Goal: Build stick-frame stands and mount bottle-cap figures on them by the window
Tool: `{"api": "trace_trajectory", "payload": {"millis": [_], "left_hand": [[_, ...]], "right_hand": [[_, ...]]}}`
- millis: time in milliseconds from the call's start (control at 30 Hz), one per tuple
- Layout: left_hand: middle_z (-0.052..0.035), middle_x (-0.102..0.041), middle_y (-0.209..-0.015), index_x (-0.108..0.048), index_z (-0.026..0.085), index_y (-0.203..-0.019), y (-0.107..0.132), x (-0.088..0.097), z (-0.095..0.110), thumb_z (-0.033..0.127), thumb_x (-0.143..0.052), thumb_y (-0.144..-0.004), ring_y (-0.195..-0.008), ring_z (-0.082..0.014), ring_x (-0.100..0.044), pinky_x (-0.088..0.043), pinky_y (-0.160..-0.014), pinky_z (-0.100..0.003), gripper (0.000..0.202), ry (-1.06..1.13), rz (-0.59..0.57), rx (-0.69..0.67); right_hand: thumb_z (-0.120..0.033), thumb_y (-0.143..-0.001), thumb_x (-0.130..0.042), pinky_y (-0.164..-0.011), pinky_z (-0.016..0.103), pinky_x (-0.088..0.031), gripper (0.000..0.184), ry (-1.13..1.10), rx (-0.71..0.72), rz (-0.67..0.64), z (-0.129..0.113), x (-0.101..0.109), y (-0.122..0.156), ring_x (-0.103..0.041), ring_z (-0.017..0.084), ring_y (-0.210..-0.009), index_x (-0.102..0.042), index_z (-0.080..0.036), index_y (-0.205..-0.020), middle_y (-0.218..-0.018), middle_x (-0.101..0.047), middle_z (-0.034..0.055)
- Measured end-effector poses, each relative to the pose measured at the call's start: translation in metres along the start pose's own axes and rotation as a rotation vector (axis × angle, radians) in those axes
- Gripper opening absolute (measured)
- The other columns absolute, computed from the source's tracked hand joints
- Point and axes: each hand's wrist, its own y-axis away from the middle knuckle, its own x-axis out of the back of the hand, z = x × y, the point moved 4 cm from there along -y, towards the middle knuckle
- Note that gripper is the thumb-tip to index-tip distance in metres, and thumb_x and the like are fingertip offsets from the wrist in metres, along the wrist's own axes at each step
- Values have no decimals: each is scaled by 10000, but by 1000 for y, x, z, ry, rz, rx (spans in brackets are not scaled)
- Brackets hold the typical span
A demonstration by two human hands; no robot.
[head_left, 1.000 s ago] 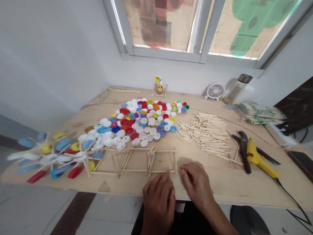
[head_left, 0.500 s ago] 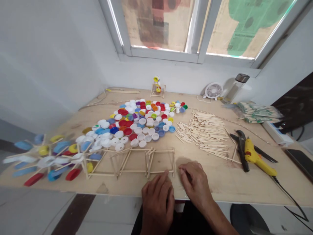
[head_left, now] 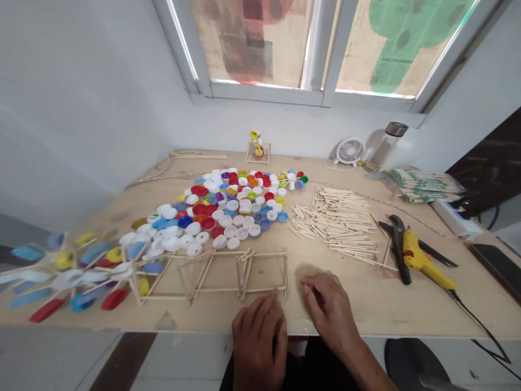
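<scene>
My left hand [head_left: 259, 336] rests at the table's front edge, fingers stretched forward and slightly bent, holding nothing. Its fingertips lie close to the near right corner of a wooden stick frame [head_left: 215, 290]; whether they touch it I cannot tell. To the right, my right hand [head_left: 329, 309] lies on the tabletop, loosely bent, its thumb apart from the fingers. Nothing shows in it, though the palm is hidden. The frames form a row, joined on the left to pinwheel-like shapes of sticks and colored bottle caps [head_left: 115, 300].
Loose bottle caps [head_left: 207, 223] cover the table's middle left. A pile of short wooden sticks [head_left: 342, 217] lies right of them. Farther right are pliers [head_left: 399, 250], a yellow glue gun [head_left: 429, 266] and a phone [head_left: 496, 269]. A small fan [head_left: 350, 150] and a bottle [head_left: 386, 146] stand behind.
The view has shifted slightly, moving the table items a little left in the picture. Both hands stay in nearly the same places; nothing has been picked up.
</scene>
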Motion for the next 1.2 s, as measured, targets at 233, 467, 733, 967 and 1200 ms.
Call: {"api": "trace_trajectory", "payload": {"millis": [233, 467, 733, 967, 1200], "left_hand": [[-78, -684, -1093, -622, 207, -880, 6, 0, 4, 138, -484, -834, -1022, -219, -590, -381, -913, -410, 161, 80, 73, 78], [-64, -697, -1066, -605, 208, -950, 17, 11, -1, 106, -534, -791, -999, -216, -607, -398, -891, -389, 202, -12, 5, -69], [-13, -716, -938, -608, 226, -933, 14, 18, 1, 60, -501, -788, -902, -174, -623, -418, -845, -348, 245, 123, 9, -34], [-2, -693, -826, -598, 214, -889, 8, 21, 7, 50, -443, -810, -821, -157, -612, -417, -822, -333, 239, 194, 97, 39], [-33, -640, -800, -606, 201, -890, 16, 24, -6, 140, -444, -856, -787, -159, -593, -447, -792, -330, 176, 243, 132, 119]], "right_hand": [[-160, -870, -480, -753, 327, -459, 162, 7, -2, 6, 1, 1, 1, -645, 181, -764, -626, -207, -920, -817, -697, 36], [-144, -867, -494, -771, 335, -443, 158, -11, -15, -6, 1, 2, 5, -636, 174, -761, -621, -211, -931, -810, -687, 24], [-196, -888, -486, -769, 346, -461, 154, -23, -25, -3, 4, 5, 10, -638, 190, -781, -634, -215, -928, -829, -694, 37], [-287, -899, -493, -770, 355, -474, 178, -53, -141, -7, 16, 14, 18, -630, 216, -830, -655, -220, -927, -872, -698, 51], [-345, -892, -514, -778, 336, -481, 214, -72, -267, 11, 34, 20, 23, -629, 224, -873, -670, -217, -961, -921, -706, 56]]}}
